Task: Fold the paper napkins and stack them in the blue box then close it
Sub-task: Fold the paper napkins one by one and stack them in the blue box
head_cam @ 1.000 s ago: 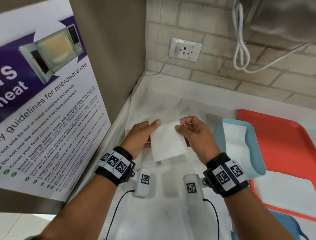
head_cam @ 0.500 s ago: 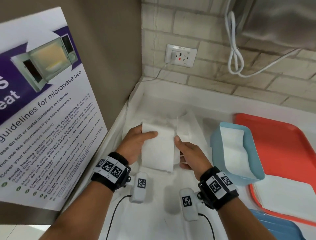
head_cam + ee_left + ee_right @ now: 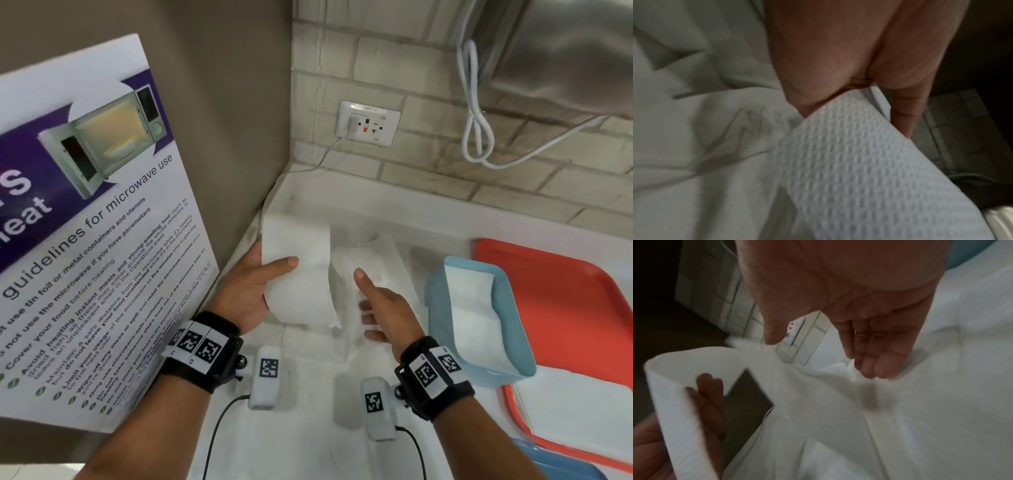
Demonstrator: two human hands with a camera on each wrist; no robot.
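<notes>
A folded white napkin (image 3: 298,274) sits at frame centre, pinched by the left hand (image 3: 251,287), thumb on top. The right hand (image 3: 383,308), just right of it, is relaxed, holding nothing. The blue box (image 3: 442,308), napkin-lined, stands right on the counter (image 3: 308,428), touching an orange tray (image 3: 565,308). A microwave poster (image 3: 85,257) crowds the left.

Left: your way is shut by the poster (image 3: 85,240) | right: blue box (image 3: 479,325) and red tray (image 3: 565,301) block you | behind: brick wall (image 3: 428,164) | between your hands: open cloth (image 3: 301,428).
</notes>
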